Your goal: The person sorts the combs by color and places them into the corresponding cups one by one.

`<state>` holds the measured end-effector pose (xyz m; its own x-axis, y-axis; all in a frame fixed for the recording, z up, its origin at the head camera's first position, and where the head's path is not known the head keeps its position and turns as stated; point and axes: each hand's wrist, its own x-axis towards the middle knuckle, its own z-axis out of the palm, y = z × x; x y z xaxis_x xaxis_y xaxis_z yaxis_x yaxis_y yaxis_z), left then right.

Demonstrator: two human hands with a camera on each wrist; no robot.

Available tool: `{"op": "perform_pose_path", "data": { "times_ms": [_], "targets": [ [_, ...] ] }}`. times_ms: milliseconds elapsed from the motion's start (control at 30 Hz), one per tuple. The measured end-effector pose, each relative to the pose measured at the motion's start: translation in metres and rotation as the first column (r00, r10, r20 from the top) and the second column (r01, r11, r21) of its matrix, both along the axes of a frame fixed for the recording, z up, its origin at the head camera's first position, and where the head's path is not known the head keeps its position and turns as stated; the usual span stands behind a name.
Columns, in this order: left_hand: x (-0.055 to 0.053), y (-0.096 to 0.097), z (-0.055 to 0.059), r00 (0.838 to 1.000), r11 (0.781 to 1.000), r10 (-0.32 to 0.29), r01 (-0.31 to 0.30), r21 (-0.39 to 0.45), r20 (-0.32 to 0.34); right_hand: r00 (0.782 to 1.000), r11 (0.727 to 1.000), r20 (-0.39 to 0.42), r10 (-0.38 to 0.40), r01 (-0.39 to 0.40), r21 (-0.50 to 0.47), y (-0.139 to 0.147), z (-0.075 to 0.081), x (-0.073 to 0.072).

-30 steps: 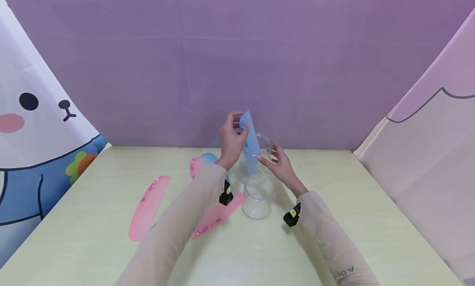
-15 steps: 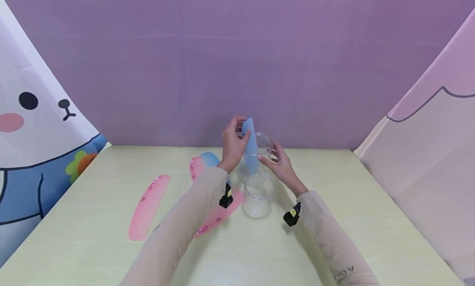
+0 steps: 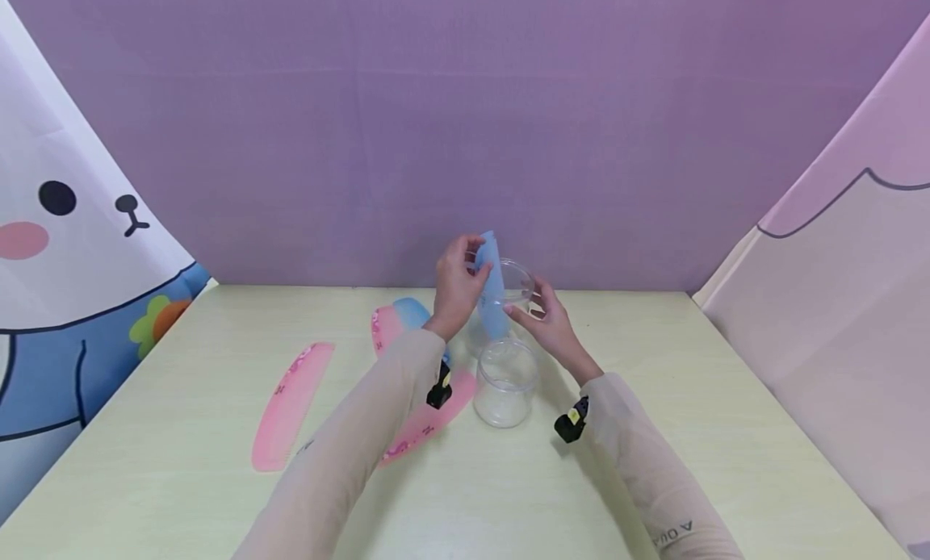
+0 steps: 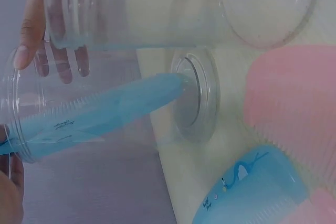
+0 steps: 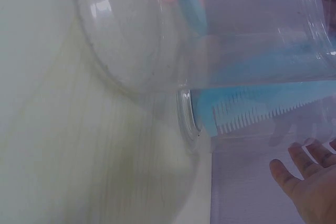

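Note:
My left hand [image 3: 456, 287] pinches the upper end of a blue comb [image 3: 490, 277] between thumb and fingers. Through the clear wall in the left wrist view, the comb [image 4: 105, 109] slants down inside the farther jar [image 3: 519, 279], its lower end at the base. With thumb in front and fingers behind, my right hand [image 3: 550, 324] holds that jar near its rim. A second clear jar [image 3: 504, 403] stands just nearer on the table and partly covers the first. Comb teeth show in the right wrist view, beside the fingers [image 5: 302, 161].
One pink comb [image 3: 291, 407] lies at the left of the table [image 3: 182, 431]. Another pink comb [image 3: 434, 423] lies partly beneath my left forearm. Behind it, a pink comb [image 3: 385, 328] and a blue comb [image 3: 411, 311] overlap. A purple cloth [image 3: 465, 124] hangs behind the table.
My left hand has moved slightly down and right, lowering the blue comb further into the far jar and standing it more upright. My right hand and both jars keep their places.

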<state>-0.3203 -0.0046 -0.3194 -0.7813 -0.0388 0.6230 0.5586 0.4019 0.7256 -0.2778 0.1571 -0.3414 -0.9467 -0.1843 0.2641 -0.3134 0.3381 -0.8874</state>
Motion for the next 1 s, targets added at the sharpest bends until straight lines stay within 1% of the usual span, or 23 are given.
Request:
{"op": "perform_pose_path", "data": {
  "times_ms": [267, 467, 767, 900, 1000],
  "targets": [
    [-0.001, -0.003, 0.000, 1.000, 1.000, -0.004, 0.004, -0.012, 0.001, 1.000, 1.000, -0.003, 0.006, -0.006, -0.012, 0.000, -0.001, -0.001],
    [0.001, -0.007, -0.002, 1.000, 1.000, -0.007, 0.007, -0.019, 0.011, 1.000, 1.000, -0.003, 0.012, -0.012, -0.018, 0.001, -0.002, -0.002],
    [0.002, -0.012, -0.003, 0.999, 1.000, -0.010, 0.011, -0.017, 0.048, 1.000, 1.000, 0.002, 0.014, -0.014, -0.013, 0.002, -0.002, -0.002],
    [0.002, -0.015, -0.004, 0.998, 1.000, -0.024, 0.024, -0.011, 0.061, 1.000, 1.000, 0.001, 0.013, -0.013, -0.012, 0.001, -0.002, -0.002],
    [0.003, -0.018, -0.005, 0.996, 0.999, -0.046, 0.047, -0.006, 0.075, 1.000, 1.000, 0.000, 0.013, -0.013, -0.012, 0.001, -0.001, -0.002]
  ]
}}
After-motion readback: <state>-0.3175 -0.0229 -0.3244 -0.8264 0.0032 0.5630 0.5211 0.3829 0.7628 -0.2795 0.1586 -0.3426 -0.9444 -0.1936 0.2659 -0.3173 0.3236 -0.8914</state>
